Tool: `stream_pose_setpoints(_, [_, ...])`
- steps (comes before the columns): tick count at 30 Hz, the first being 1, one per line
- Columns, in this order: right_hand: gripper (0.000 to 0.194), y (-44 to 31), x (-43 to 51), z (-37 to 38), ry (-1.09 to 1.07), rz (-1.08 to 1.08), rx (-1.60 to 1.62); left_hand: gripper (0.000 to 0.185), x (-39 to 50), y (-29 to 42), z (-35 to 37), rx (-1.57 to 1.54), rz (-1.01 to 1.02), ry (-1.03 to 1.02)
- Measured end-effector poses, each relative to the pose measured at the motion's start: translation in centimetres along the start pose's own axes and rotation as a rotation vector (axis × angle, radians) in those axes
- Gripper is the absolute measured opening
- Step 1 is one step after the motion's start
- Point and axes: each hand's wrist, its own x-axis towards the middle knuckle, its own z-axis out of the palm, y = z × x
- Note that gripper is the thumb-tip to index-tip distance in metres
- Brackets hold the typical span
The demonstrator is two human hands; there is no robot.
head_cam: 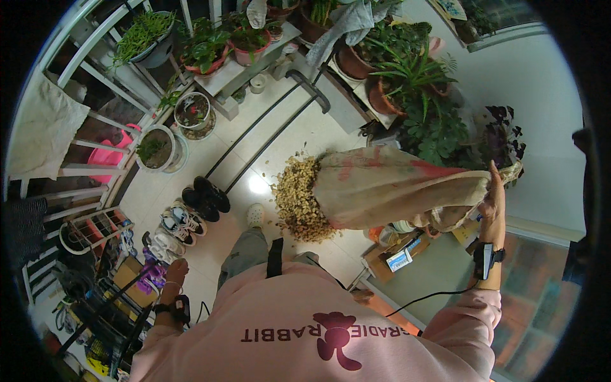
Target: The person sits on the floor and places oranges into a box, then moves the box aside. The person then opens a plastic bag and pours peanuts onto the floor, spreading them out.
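My right hand [491, 200] is at the gathered upper end of a woven sack [391, 186], with the fingers along its rim. The sack is beige with faded red marks and slants down to the floor. Its lower end meets a heap of pale yellow-brown pieces [300, 200], perhaps peanuts in the shell, spread over the tiles. How firmly the fingers grip the sack is partly hidden. My left hand [177, 271] hangs low on the left, near a row of shoes, and appears to hold nothing; its fingers are hard to make out.
Black sneakers [206, 198] and other shoes [176, 229] line the floor at left. A black metal rack frame [272, 143] lies across the tiles. Potted plants [155, 148] stand along the white railing and on shelves. A cardboard box [382, 267] is below the sack.
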Motion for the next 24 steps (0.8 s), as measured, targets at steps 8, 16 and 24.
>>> stream_pose_setpoints(8, [0.033, 1.5, -3.6, 2.1, 0.138, -0.049, 0.04, 0.036, 2.0, 0.1, 0.3, 0.187, 0.035, 0.045])
stream_pose_setpoints(16, [0.036, -0.2, -6.1, 1.3, 0.117, -0.159, -0.013, 0.041, 3.4, 0.1, -1.1, 0.259, 0.093, 0.014])
stream_pose_setpoints(24, [0.028, 1.5, -6.9, -0.5, 0.174, -0.183, 0.075, 0.044, 3.2, 1.0, -0.6, 0.201, 0.067, -0.039])
